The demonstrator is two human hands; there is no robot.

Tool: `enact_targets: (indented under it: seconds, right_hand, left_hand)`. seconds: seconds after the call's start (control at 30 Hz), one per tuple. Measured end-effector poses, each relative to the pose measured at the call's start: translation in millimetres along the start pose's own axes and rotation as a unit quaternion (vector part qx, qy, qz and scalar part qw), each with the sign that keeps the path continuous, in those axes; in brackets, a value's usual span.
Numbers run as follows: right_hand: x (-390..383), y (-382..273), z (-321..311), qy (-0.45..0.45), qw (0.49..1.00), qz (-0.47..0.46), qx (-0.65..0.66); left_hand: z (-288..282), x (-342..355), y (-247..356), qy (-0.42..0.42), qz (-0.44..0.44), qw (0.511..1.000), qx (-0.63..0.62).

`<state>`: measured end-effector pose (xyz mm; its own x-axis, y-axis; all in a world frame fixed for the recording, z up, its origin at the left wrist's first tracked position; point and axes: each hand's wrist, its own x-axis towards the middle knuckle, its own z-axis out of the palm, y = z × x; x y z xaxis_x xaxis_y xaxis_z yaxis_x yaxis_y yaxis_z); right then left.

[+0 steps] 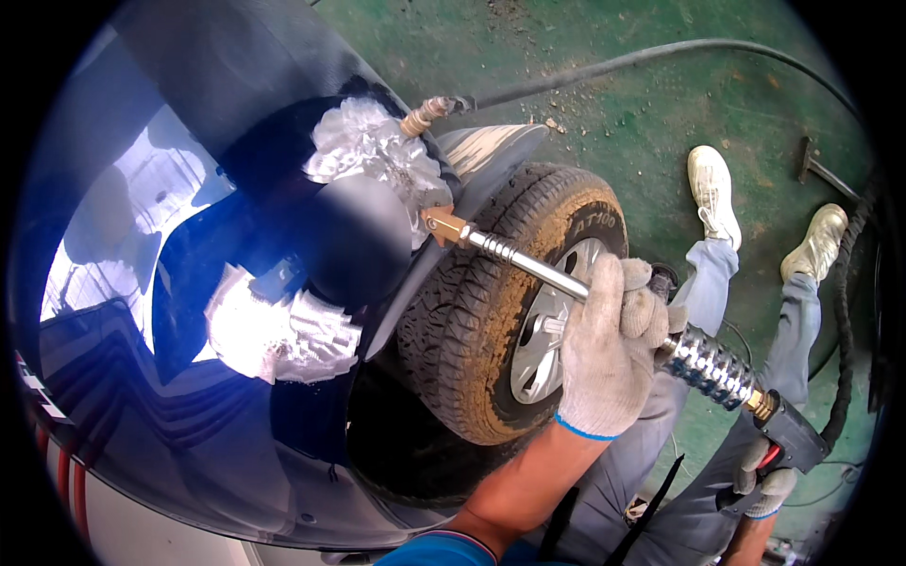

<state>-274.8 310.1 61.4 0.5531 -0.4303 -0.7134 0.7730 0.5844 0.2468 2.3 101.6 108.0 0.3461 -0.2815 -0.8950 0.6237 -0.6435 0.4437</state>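
My left hand [612, 349], in a pale knit glove, is closed round a slide-hammer dent puller [533, 267] with a bright metal shaft. At its far end a copper-coloured tip [444, 224] meets the edge of a sanded bare-metal patch [382, 151] on the dark blue car panel [212, 245]. My right hand [766, 479], also gloved, wraps the puller's black pistol grip beside its red trigger. Between both hands sits a ribbed chrome section [710, 366]. A second bare patch [283, 325] lies nearer me on the panel.
A muddy tyre [472, 349] on a silver wheel [543, 349] stands under the puller. A copper-coloured clamp piece [427, 115] at the panel joins a thick cable [642, 55] crossing the green floor [623, 113]. A hammer [826, 170] lies beyond my shoes [714, 193].
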Motion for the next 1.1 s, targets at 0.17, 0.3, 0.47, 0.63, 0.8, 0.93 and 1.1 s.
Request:
enact_targets:
  seconds: [0.17, 0.3, 0.47, 0.63, 0.8, 0.93, 1.1]
  right_hand:
    - [-4, 3, -18, -0.029, 1.0, 0.005, -0.004]
    - [-3, 0, -13, -0.026, 1.0, 0.008, 0.001]
    - [-1, -3, -13, -0.049, 0.999, 0.021, 0.003]
    - [3, -5, -8, -0.036, 0.999, 0.013, -0.005]
    - [9, -5, 15, 0.014, 1.0, -0.011, -0.018]
    - [6, -5, -1, -0.013, 1.0, -0.003, -0.007]
    - [14, -5, 3, -0.015, 1.0, -0.009, 0.018]
  left_hand:
    - [4, -7, 1, -0.013, 0.011, 1.0, 0.003]
    - [8, -9, 4, -0.008, 0.007, 1.0, 0.002]
    - [4, -9, 4, -0.005, 0.001, 1.0, 0.009]
    - [-8, -5, 2, -0.065, 0.009, 0.998, -0.008]
    - [-4, -6, -26, -0.11, 0.229, 0.879, 0.403]
    - [8, -6, -23, -0.082, 0.074, 0.989, 0.099]
    - [-11, 16, -4, -0.208, 0.043, 0.973, -0.09]
